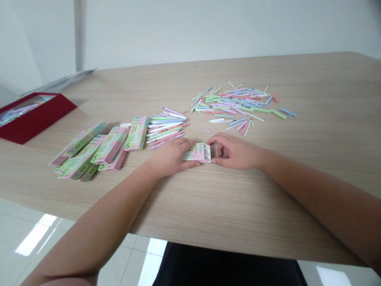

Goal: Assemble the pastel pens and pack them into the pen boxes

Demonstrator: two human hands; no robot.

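A small green-and-pink printed cardboard pen box (195, 152) lies near the front middle of the table, its white-lined end open towards the right. My left hand (171, 157) is closed around it, thumb on the near side and fingers on the far side. At the open end, my right hand (233, 151) has its thumb and index fingertip on the two corners of the box, the other fingers curled in. What is inside the box cannot be made out. Just beyond my left hand lies a row of pastel pens (166, 126), partly beside another printed box (137, 133).
Several similar boxes (81, 157) are piled at the left. Behind them stands a dark red open box (44, 117) with pens inside. Loose pens and caps (238, 101) lie scattered towards the back middle. The table's front edge (208, 248) runs close to my body.
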